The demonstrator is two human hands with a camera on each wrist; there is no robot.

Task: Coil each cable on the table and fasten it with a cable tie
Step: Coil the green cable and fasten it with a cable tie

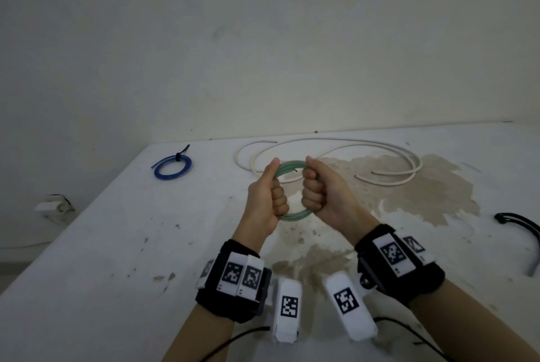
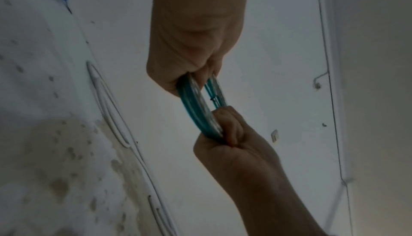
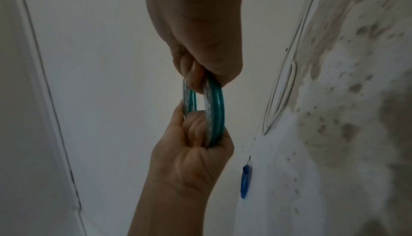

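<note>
White stained tabletop (image 1: pixel 117 245) against a plain pale wall (image 1: pixel 263 40); loose white cable (image 1: pixel 388 182) and tied blue coil (image 1: pixel 173 167) lie at its far side. Left hand (image 1: pixel 267 198) and right hand (image 1: pixel 323 192) each fist-grip opposite sides of the translucent green coiled cable (image 1: pixel 295 214), held above the tabletop.

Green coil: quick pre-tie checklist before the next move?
1. Left hand grips green coil: ok.
2. Right hand grips its other side: ok.
3. Loops gathered in one bundle: ok.
4. Tie on the green coil: cannot tell; a small dark mark shows in the left wrist view.
5. Blue coil tied, on table: ok.
6. White cable coiled: not ok, lies loose.
</note>
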